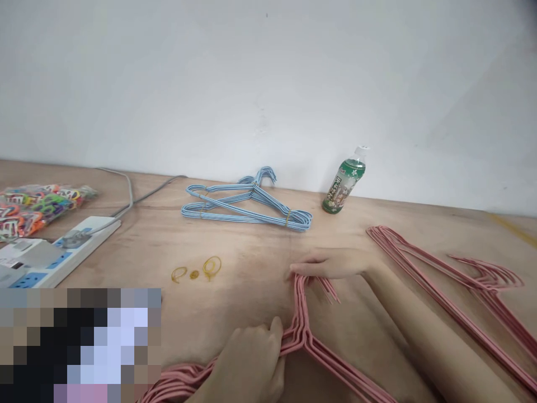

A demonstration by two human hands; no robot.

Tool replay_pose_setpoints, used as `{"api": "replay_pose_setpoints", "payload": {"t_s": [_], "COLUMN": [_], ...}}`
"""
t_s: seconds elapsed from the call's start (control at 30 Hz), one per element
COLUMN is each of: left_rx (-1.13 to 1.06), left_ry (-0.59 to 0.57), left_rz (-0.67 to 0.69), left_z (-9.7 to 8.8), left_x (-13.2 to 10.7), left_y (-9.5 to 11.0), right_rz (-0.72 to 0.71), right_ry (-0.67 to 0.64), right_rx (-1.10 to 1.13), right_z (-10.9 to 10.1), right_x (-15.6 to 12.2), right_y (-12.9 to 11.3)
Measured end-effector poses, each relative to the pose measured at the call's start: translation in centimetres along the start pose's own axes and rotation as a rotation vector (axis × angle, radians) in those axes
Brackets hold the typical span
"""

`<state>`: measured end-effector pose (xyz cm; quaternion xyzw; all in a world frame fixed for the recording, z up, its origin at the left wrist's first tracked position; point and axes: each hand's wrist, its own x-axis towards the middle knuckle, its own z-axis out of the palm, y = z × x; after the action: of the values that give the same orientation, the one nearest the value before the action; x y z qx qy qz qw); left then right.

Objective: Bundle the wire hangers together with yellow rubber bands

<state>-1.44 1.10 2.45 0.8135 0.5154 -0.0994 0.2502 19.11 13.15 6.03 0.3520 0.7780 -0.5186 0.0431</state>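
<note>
A bundle of pink clothes hangers [302, 322] is between my hands at the lower middle, hooks pointing away from me. My left hand [247, 358] is closed around the left shoulder of the bundle, near the neck. Stretched out flat, the fingers of my right hand [331, 263] lie across the tops of the hooks and touch them. More pink hangers [180, 378] show beside my left wrist; whether they belong to the same bundle I cannot tell. The lower parts of the hangers run out of view.
Another pink hanger stack [423, 280] lies at the right. Banded blue hangers [247, 215] and a green-labelled drink bottle [344, 182] are near the wall. Yellow rubber bands [212, 268] lie left of centre. A power strip [79, 246] and bagged colourful items [37, 207] occupy the left.
</note>
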Motion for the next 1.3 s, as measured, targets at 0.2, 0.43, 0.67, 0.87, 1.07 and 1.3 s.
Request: {"api": "replay_pose_setpoints", "payload": {"t_s": [0.2,0.43,0.67,0.87,1.07,1.3], "left_rx": [-0.011,0.003,-0.013,0.004,0.014,-0.004], "left_ry": [-0.004,-0.009,-0.006,0.042,0.073,0.081], "left_rz": [-0.002,-0.024,-0.003,-0.015,-0.025,-0.057], "left_z": [0.1,-0.2,-0.2,0.3,0.5,0.2], "left_x": [0.3,0.1,0.0,0.1,0.3,0.1], "left_y": [-0.1,0.2,0.2,0.0,-0.3,-0.1], "right_rz": [0.149,0.089,0.167,0.305,0.152,0.096], "right_ry": [-0.100,0.202,0.136,-0.096,0.274,0.295], "right_rx": [0.003,-0.013,-0.040,0.073,0.050,-0.039], "right_z": [-2.9,-1.0,-0.6,-1.8,-0.6,1.7], "right_x": [-4.4,-2.0,-2.3,-4.9,-2.1,0.6], "right_y": [1.7,0.3,-0.7,-0.3,-0.2,-0.3]}}
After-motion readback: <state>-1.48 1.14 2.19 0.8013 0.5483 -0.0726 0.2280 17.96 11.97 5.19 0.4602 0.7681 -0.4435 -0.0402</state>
